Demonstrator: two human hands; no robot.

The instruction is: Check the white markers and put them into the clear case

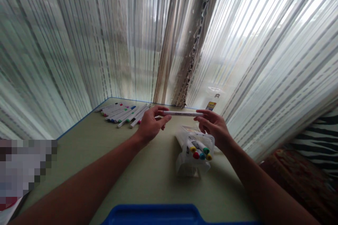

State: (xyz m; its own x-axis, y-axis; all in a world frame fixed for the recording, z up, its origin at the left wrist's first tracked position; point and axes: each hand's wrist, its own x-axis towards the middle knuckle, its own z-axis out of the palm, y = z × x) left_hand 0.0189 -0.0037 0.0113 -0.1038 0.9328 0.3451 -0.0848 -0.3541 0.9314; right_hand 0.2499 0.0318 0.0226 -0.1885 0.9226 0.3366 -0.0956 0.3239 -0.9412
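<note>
A white marker (pixel 182 113) is held level above the table, one end in each hand. My left hand (pixel 151 123) pinches its left end between thumb and fingers. At the other end, my right hand (pixel 214 123) grips it the same way. Just below lies a clear plastic case (pixel 182 138), its open end facing me. Inside it are several markers (pixel 195 155) with yellow, red, blue and green caps. Left of my left hand, a loose pile of white markers (pixel 121 114) with mixed cap colours lies on the table.
The pale green table (pixel 87 154) has a blue edge. Striped sheer curtains (pixel 126 42) hang behind it. A clear package (pixel 211 103) stands at the back right. A blue plastic edge (pixel 153 214) is nearest me. A zebra-striped cloth (pixel 319 140) is at right.
</note>
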